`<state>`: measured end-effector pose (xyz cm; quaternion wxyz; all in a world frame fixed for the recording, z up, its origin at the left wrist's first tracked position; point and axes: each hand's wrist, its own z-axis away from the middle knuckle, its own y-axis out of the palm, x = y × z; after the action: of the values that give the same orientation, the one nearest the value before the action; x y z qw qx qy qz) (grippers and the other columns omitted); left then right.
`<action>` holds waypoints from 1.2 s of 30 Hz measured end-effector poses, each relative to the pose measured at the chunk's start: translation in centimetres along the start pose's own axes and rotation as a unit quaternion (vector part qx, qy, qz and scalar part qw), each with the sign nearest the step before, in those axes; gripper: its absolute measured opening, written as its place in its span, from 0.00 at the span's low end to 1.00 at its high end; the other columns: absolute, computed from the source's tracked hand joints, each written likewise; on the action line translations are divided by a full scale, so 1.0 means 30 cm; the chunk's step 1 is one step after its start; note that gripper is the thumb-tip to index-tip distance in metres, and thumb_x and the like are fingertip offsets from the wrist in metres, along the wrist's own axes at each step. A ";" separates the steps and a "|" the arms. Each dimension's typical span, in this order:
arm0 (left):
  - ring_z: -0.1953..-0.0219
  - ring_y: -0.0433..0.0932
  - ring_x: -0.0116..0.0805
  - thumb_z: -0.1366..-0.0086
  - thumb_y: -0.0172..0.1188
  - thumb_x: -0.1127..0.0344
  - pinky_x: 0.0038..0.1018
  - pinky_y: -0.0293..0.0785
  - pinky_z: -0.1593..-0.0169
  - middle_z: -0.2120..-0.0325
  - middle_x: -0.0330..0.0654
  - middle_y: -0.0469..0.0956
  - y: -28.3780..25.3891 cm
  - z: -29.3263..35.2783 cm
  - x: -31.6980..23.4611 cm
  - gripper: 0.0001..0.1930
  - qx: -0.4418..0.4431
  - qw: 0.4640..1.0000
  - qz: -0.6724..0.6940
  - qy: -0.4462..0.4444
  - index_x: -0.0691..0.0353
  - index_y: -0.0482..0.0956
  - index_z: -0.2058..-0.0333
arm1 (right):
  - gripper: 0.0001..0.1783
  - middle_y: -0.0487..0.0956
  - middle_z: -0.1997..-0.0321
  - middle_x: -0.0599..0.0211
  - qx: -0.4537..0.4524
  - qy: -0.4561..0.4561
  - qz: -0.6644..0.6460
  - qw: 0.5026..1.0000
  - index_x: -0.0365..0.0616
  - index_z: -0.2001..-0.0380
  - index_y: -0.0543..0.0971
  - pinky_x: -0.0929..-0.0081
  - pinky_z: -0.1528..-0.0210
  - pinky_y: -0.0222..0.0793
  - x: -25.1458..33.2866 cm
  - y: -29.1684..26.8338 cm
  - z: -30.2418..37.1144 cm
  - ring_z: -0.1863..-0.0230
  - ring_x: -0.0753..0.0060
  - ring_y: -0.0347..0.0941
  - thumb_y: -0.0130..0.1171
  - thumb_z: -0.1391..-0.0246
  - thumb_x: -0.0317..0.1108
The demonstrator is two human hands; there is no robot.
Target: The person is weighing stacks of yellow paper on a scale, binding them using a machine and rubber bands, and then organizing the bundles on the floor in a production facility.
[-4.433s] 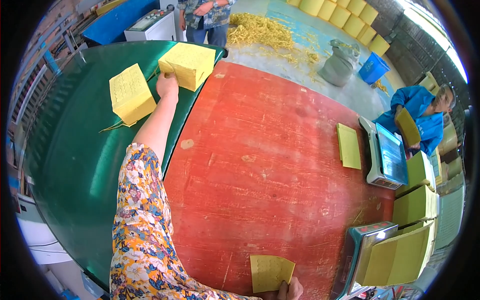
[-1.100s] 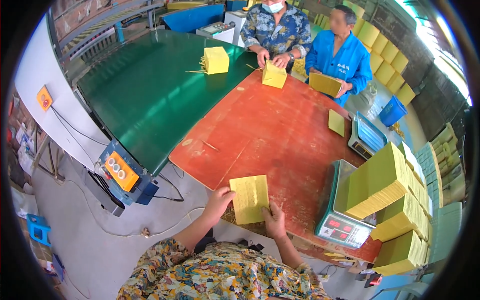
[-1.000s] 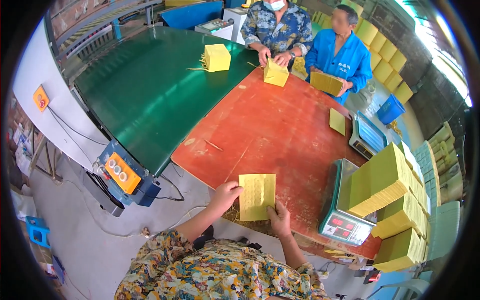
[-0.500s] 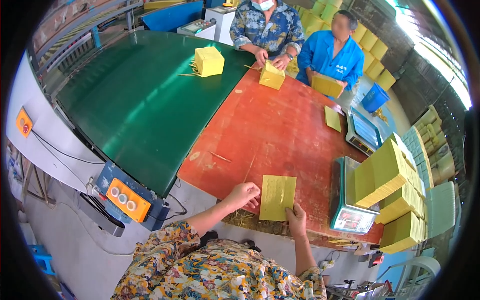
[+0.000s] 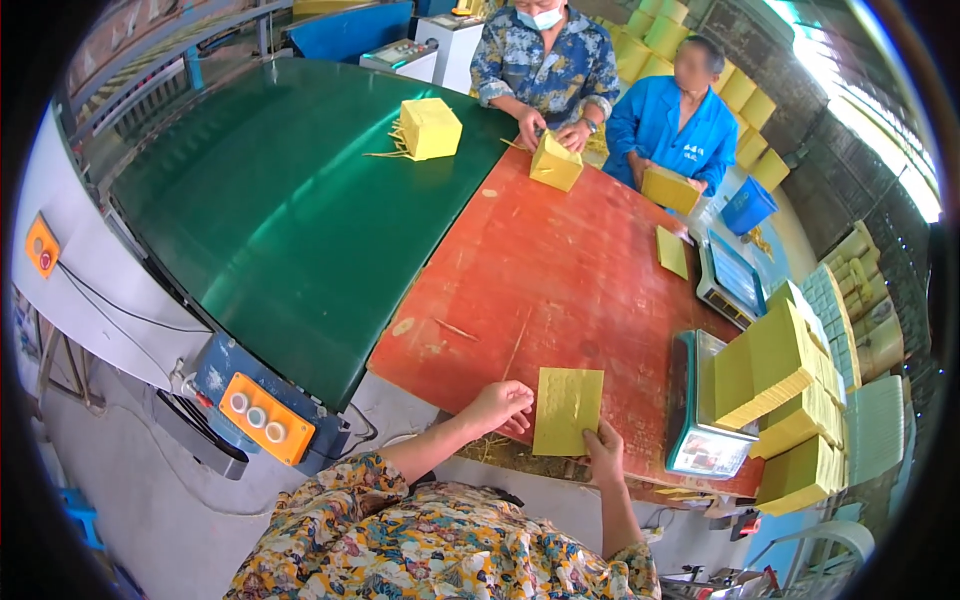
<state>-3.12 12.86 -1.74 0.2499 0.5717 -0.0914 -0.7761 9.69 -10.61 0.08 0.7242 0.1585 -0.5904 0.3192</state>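
My right hand (image 5: pixel 604 450) pinches the lower right corner of a yellow paper sheet (image 5: pixel 568 412), thumb on top. Rows of small embossed marks run across the upper part of that sheet, which is over the near edge of the red tabletop (image 5: pixel 560 290). Just left of the sheet, my left hand (image 5: pixel 502 405) is closed with its fingers curled and the fingertips together. Whether anything small is between them is hidden. Nearest to my right hand stands a scale (image 5: pixel 690 420) bearing a thick stack of yellow paper (image 5: pixel 765 370).
Green conveyor belt (image 5: pixel 300 220) lies left, bearing a yellow paper block (image 5: pixel 432 128). Across the table one person handles another paper block (image 5: pixel 556 165); a second holds a paper stack (image 5: pixel 670 190). A second scale (image 5: pixel 728 270) and an orange button box (image 5: pixel 258 415) are at the sides.
The whole view has shifted slightly, so everything sits a little lower and mostly further right. My hands and the yellow sheet keep nearly the same places relative to each other.
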 end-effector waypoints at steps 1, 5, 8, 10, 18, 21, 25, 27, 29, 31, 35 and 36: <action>0.70 0.81 0.28 0.29 0.54 0.59 0.24 0.81 0.69 0.64 0.41 0.74 0.001 -0.003 0.003 0.16 0.000 1.000 0.000 0.004 0.65 0.71 0.50 | 0.16 0.80 0.65 0.70 -0.002 0.000 -0.001 1.000 0.38 0.48 0.75 0.87 0.80 0.68 -0.004 -0.002 -0.001 0.76 0.83 0.75 0.48 0.38 0.24; 0.70 0.81 0.29 0.29 0.54 0.60 0.24 0.81 0.70 0.64 0.41 0.74 0.006 -0.009 0.003 0.16 -0.004 1.000 -0.005 0.009 0.66 0.71 0.50 | 0.14 0.79 0.68 0.70 -0.005 -0.019 -0.023 1.000 0.38 0.50 0.75 0.87 0.81 0.66 0.021 0.016 0.006 0.78 0.84 0.73 0.48 0.37 0.24; 0.70 0.81 0.29 0.29 0.54 0.60 0.24 0.81 0.71 0.64 0.42 0.75 0.014 -0.013 0.004 0.16 -0.010 0.999 -0.028 0.013 0.66 0.71 0.50 | 0.13 0.77 0.71 0.71 -0.011 -0.021 -0.019 1.000 0.38 0.51 0.75 0.86 0.82 0.64 0.022 0.020 0.004 0.80 0.84 0.71 0.48 0.37 0.24; 0.72 0.81 0.28 0.30 0.54 0.61 0.23 0.80 0.72 0.66 0.41 0.76 0.016 -0.017 0.015 0.15 -0.018 0.999 -0.020 0.017 0.66 0.72 0.52 | 0.13 0.77 0.71 0.71 -0.013 -0.021 -0.010 1.000 0.38 0.51 0.75 0.86 0.82 0.63 0.012 0.014 0.003 0.80 0.84 0.71 0.48 0.37 0.24; 0.70 0.81 0.29 0.29 0.53 0.62 0.22 0.80 0.70 0.64 0.41 0.75 0.017 -0.016 0.008 0.16 -0.001 0.999 -0.032 0.019 0.68 0.71 0.50 | 0.12 0.77 0.72 0.70 0.002 -0.028 -0.018 0.999 0.37 0.52 0.75 0.85 0.82 0.63 0.007 0.005 0.002 0.81 0.83 0.71 0.48 0.37 0.24; 0.69 0.81 0.28 0.29 0.53 0.62 0.23 0.80 0.70 0.64 0.41 0.75 0.018 -0.015 0.012 0.16 -0.005 0.999 -0.031 0.018 0.68 0.71 0.50 | 0.12 0.77 0.73 0.70 0.001 -0.023 -0.018 1.000 0.37 0.52 0.74 0.85 0.82 0.63 0.013 0.009 0.005 0.81 0.83 0.71 0.47 0.36 0.25; 0.70 0.80 0.28 0.29 0.53 0.62 0.22 0.80 0.70 0.64 0.41 0.75 0.033 -0.001 -0.008 0.16 -0.013 0.999 -0.042 0.020 0.68 0.71 0.50 | 0.13 0.78 0.72 0.71 0.008 -0.029 -0.035 0.999 0.37 0.52 0.76 0.87 0.82 0.65 0.008 0.003 0.007 0.80 0.84 0.72 0.47 0.37 0.24; 0.70 0.80 0.27 0.29 0.53 0.62 0.21 0.79 0.70 0.64 0.41 0.75 0.037 -0.001 -0.005 0.16 -0.020 0.999 -0.048 0.018 0.69 0.72 0.51 | 0.13 0.78 0.72 0.71 0.015 -0.041 -0.041 0.998 0.37 0.51 0.75 0.87 0.82 0.65 0.006 0.005 0.008 0.80 0.84 0.72 0.47 0.37 0.24; 0.72 0.79 0.24 0.30 0.54 0.60 0.19 0.77 0.73 0.66 0.39 0.77 0.040 -0.013 0.010 0.16 -0.032 0.998 -0.046 0.023 0.68 0.73 0.51 | 0.13 0.78 0.71 0.71 0.017 -0.047 -0.036 0.998 0.37 0.51 0.75 0.87 0.81 0.65 0.004 0.001 0.007 0.80 0.84 0.72 0.47 0.37 0.24; 0.74 0.78 0.23 0.30 0.55 0.59 0.18 0.75 0.75 0.68 0.38 0.77 0.056 -0.016 -0.023 0.16 -0.027 0.998 -0.054 0.005 0.67 0.73 0.52 | 0.13 0.78 0.71 0.71 0.015 -0.052 -0.031 0.998 0.37 0.51 0.75 0.87 0.81 0.65 0.006 0.000 0.012 0.79 0.84 0.73 0.47 0.37 0.24; 0.81 0.74 0.18 0.32 0.58 0.57 0.16 0.67 0.82 0.76 0.34 0.77 0.042 -0.060 0.012 0.15 -0.031 0.996 -0.085 0.027 0.64 0.76 0.56 | 0.13 0.77 0.72 0.72 0.008 -0.035 -0.009 0.999 0.38 0.52 0.76 0.86 0.81 0.65 -0.004 0.001 0.003 0.79 0.84 0.71 0.47 0.37 0.25; 0.81 0.74 0.18 0.32 0.58 0.57 0.16 0.67 0.82 0.76 0.34 0.77 0.048 -0.062 0.010 0.15 -0.025 0.995 -0.088 0.025 0.64 0.76 0.56 | 0.13 0.76 0.73 0.72 0.007 -0.040 0.000 0.999 0.38 0.52 0.76 0.86 0.81 0.63 -0.013 -0.004 -0.002 0.80 0.85 0.70 0.48 0.37 0.25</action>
<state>-1.06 11.75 -1.98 0.1970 0.5900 -0.0146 -0.7829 9.78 -10.77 -0.28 0.6990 0.1762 -0.6164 0.3167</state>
